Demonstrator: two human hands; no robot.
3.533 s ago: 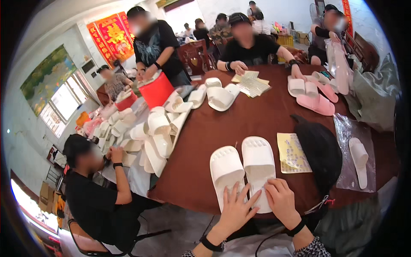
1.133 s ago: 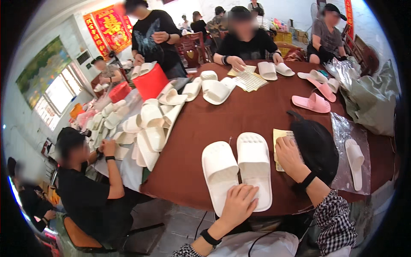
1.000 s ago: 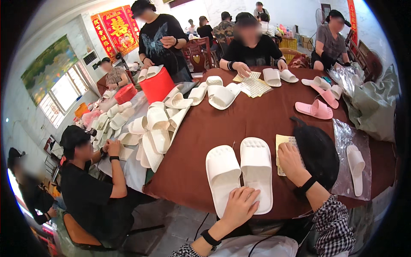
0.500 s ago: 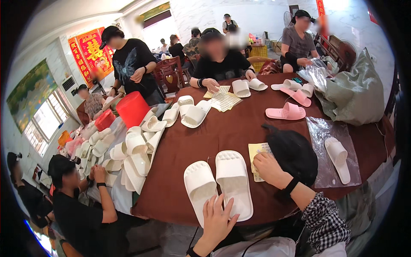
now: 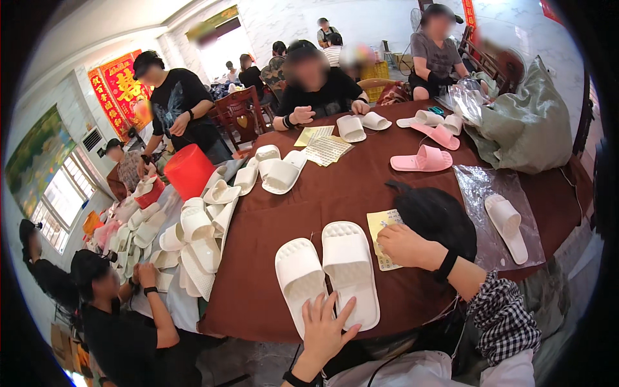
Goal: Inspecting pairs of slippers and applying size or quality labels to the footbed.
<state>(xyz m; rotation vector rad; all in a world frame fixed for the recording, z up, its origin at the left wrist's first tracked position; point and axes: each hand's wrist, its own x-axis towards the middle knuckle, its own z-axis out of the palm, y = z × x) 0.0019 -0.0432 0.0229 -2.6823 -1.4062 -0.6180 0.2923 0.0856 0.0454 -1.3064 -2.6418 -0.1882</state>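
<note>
A pair of white slippers lies side by side at the near edge of the table, the left slipper (image 5: pixel 298 271) almost touching the right slipper (image 5: pixel 349 258). My left hand (image 5: pixel 325 329) rests over their near ends with its fingers spread, touching both soles. Farther right, my right hand (image 5: pixel 409 247) bends over a yellow sheet of small stickers (image 5: pixel 380 222). Its fingertips are drawn together at the sheet; what is between them, if anything, is hidden. Just beyond this hand lies a black cloth bag or cap (image 5: pixel 438 222).
On the brown-covered table (image 5: pixel 290 222) lie a single white slipper (image 5: pixel 505 222) on clear plastic, a pink slipper (image 5: pixel 422 159), more sticker sheets (image 5: pixel 327 149) and a grey-green sack (image 5: pixel 525 132). White slippers (image 5: pixel 196 219) pile up at left by a red bucket (image 5: pixel 188 171). Several co-workers sit or stand around.
The view has shifted slightly, so the far scene sits further left. Both my hands stay at the same things. The co-worker opposite has raised a hand off the sticker sheets.
</note>
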